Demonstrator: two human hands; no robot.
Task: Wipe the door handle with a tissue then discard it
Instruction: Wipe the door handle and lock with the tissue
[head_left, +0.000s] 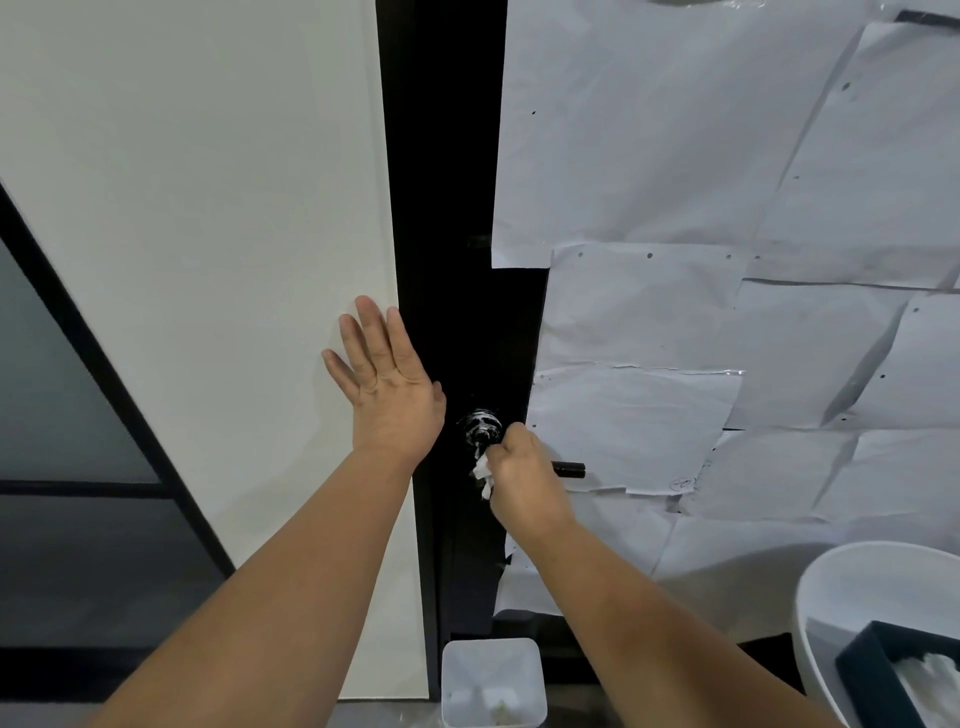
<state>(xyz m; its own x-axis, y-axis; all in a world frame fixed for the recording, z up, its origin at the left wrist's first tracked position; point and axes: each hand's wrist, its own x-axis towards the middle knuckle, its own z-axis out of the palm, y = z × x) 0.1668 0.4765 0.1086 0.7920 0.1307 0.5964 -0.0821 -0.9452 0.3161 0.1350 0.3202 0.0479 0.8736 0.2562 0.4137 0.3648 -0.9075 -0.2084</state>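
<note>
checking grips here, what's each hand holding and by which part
The right hand grips a crumpled tissue bunched in its fingers, its end sticking out. The left hand holds nothing, flat on the wall.

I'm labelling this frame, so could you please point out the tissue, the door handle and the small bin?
tissue (482, 474): head view, on the crumpled white wad below the right hand's fingers.
door handle (570, 470): head view, on the lever's dark free end.
small bin (493, 656): head view, on its back wall.

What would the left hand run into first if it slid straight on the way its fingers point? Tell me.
The left hand lies flat, fingers pointing up along the seam between the white wall panel and the black door frame. That line looks free as far as the picture shows.
</note>
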